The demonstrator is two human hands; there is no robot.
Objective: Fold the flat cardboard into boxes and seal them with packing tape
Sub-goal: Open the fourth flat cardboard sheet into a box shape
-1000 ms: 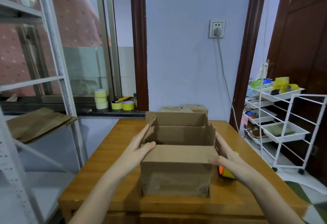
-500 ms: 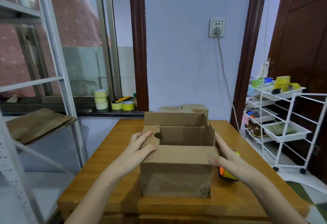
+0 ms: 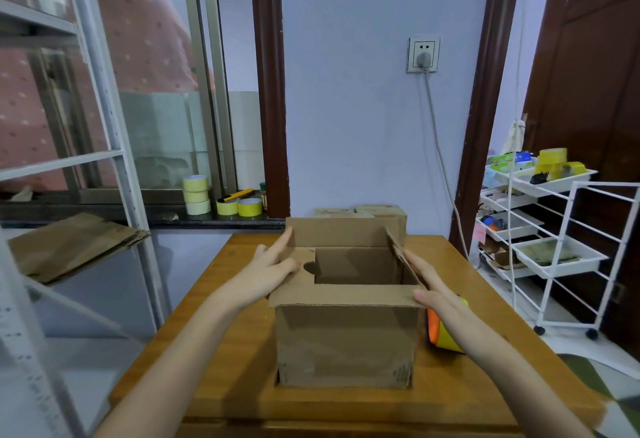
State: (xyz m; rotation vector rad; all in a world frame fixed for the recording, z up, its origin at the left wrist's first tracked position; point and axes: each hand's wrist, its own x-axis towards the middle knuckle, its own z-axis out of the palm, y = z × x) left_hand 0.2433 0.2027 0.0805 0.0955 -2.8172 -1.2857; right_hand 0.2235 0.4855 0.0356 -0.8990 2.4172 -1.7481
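The cardboard box (image 3: 346,340) stands upright on the wooden table (image 3: 214,351) between both hands, so each side flap can be pushed in at once. The left hand (image 3: 268,273) lies with straight fingers flat on the left flap (image 3: 298,257), pressing it down over the opening; the right hand (image 3: 438,294), fingers likewise straight and gripping nothing, leans on the right flap (image 3: 403,257), which is tilted up. Just under that right palm sits the orange-and-yellow tape dispenser (image 3: 441,335), probably parked there for sealing.
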